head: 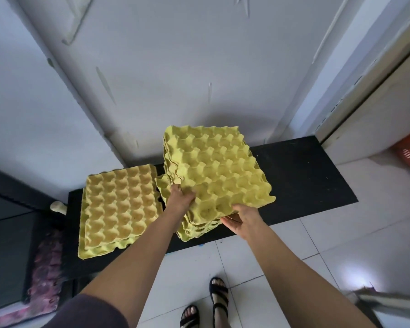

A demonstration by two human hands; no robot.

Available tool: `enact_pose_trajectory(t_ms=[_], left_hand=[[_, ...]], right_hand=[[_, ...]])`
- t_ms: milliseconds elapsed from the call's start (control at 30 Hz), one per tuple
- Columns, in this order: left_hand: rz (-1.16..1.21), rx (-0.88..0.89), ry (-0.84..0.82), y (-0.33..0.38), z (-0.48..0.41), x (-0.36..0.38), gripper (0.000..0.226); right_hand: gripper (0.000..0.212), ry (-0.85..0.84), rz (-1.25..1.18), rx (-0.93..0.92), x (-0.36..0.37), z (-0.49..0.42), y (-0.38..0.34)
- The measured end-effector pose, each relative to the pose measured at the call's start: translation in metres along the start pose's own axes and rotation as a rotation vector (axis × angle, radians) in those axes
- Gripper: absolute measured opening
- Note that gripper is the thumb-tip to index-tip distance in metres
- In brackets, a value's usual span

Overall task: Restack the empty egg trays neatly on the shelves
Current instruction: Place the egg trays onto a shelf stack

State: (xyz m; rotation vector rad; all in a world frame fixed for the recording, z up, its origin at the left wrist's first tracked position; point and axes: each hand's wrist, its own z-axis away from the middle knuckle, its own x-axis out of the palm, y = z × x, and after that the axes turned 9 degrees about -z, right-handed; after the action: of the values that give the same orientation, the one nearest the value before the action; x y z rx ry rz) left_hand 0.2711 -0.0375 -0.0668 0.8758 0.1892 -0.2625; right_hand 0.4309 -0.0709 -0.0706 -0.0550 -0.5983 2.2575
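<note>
The left hand (181,197) pinches with curled fingers the left edge of a tilted bundle of trays (218,166). The right hand (243,217) holds its near corner, fingers hidden beneath. Next it probably must be lowered squarely onto the lower stack (194,229) on the black shelf (305,181). The flat stack (121,204) just to the left crowds it.
</note>
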Motion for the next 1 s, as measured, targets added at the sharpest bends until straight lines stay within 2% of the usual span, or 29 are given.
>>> enact_pose_trajectory(t_ms=[100, 267, 400, 567, 700, 1000], left_hand=[[-0.001, 0.036, 0.01, -0.019, 0.004, -0.004, 0.049], [0.115, -0.147, 0.011, -0.048, 0.002, 0.002, 0.045], [0.259, -0.204, 0.039, -0.053, 0.0, 0.005, 0.037], [0.047, -0.132, -0.073, -0.068, -0.008, 0.004, 0.043], [0.076, -0.115, -0.044, -0.062, -0.013, 0.009, 0.026], [0.021, -0.203, -0.011, -0.049, -0.016, 0.015, 0.031]], right_hand=[[0.031, 0.001, 0.061, -0.056, 0.003, 0.0, -0.003], [0.026, 0.002, 0.089, -0.111, 0.012, 0.001, -0.001], [0.028, 0.028, 0.08, -0.128, 0.008, -0.001, 0.0], [0.026, 0.015, 0.091, -0.14, 0.009, -0.004, 0.0], [0.029, -0.001, 0.015, -0.143, 0.013, 0.0, -0.004], [0.036, -0.045, -0.126, -0.228, 0.016, 0.021, -0.02]])
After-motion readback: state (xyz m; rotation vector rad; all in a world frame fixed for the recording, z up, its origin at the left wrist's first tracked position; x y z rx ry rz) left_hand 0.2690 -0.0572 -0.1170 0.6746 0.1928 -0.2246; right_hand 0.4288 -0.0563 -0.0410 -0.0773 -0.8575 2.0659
